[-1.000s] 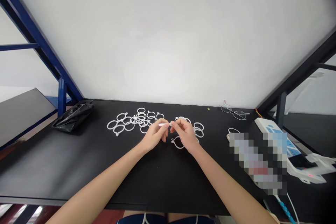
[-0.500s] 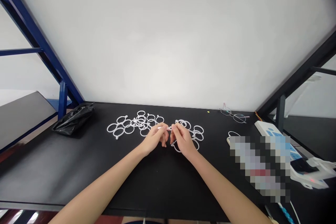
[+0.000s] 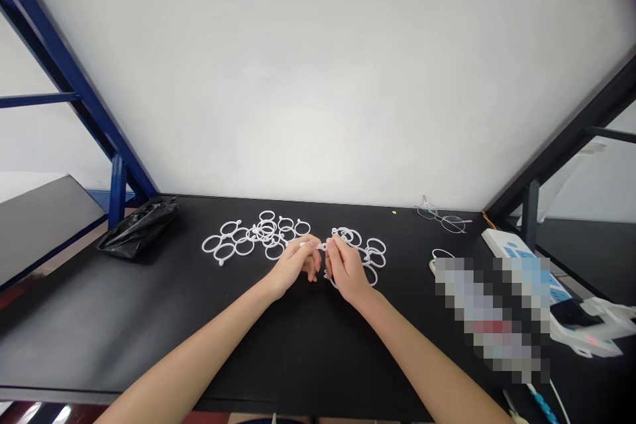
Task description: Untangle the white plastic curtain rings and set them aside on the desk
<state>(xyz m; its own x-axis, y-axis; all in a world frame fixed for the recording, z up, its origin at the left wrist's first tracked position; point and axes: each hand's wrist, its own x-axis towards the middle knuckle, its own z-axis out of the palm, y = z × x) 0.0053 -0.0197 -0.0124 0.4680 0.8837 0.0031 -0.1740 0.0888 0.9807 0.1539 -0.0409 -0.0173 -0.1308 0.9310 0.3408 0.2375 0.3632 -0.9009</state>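
Both hands meet over the black tabletop, pinching one white plastic curtain ring (image 3: 322, 247). Its small eyelet shows in the gap between the fingertips, while most of the loop is hidden by the fingers. My left hand (image 3: 295, 266) is closed on it from the left. From the other side, my right hand (image 3: 348, 271) grips it between thumb and fingers. To the left lies a spread of white curtain rings (image 3: 221, 263), several overlapping. A smaller group of white rings (image 3: 334, 230) rests behind and beside my right hand, partly covered by it.
A crumpled black plastic bag (image 3: 139, 228) lies at the left by a blue metal frame (image 3: 118, 189). Eyeglasses (image 3: 438, 216) rest at the back right. Nearer are a white power strip (image 3: 497, 238) with a plugged-in adapter and a blurred-out object (image 3: 489, 318). A white wall (image 3: 318, 79) rises behind.
Both hands stay together on the same ring, with only a slight shift of the fingers. My right hand has shifted slightly over the ring beneath it. The other rings lie unchanged.
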